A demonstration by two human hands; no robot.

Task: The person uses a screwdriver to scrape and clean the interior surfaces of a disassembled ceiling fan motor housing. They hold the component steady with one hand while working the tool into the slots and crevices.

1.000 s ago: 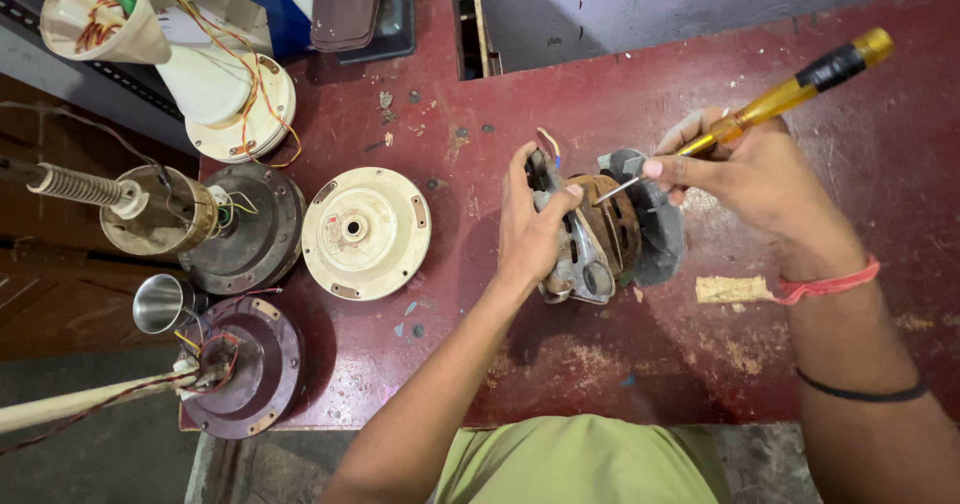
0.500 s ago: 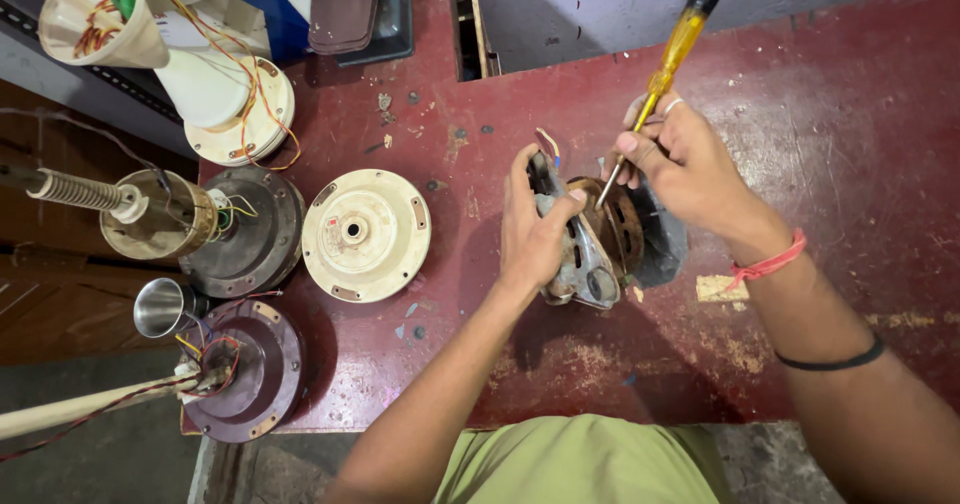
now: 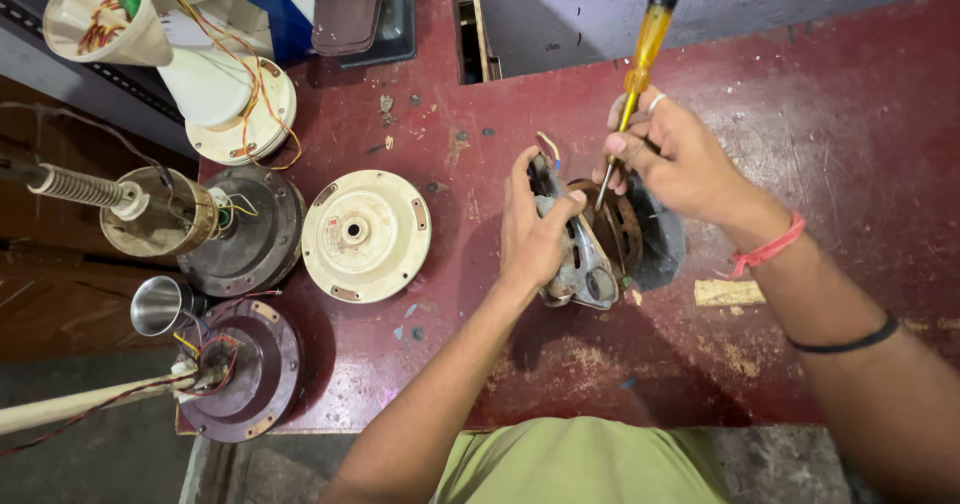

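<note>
A small electric motor (image 3: 605,239) with a grey metal end frame and rusty brown core stands on edge on the dark red table (image 3: 820,114). My left hand (image 3: 530,229) grips the motor's left side, thumb over the frame. My right hand (image 3: 670,159) holds a yellow-handled screwdriver (image 3: 645,49) nearly upright, its tip touching the top of the motor core. A red thread band and a black band circle my right wrist and forearm.
A cream round fan cover (image 3: 365,234) lies left of the motor. Further left sit a dark motor housing (image 3: 245,234) with wires, a maroon housing (image 3: 240,374), a steel cup (image 3: 160,304) and a white fan base (image 3: 235,104). A paper scrap (image 3: 728,292) lies at the right.
My right hand swung the screwdriver from lying flat, pointing right, to nearly upright, and brought its tip down onto the motor. My left hand kept its grip.
</note>
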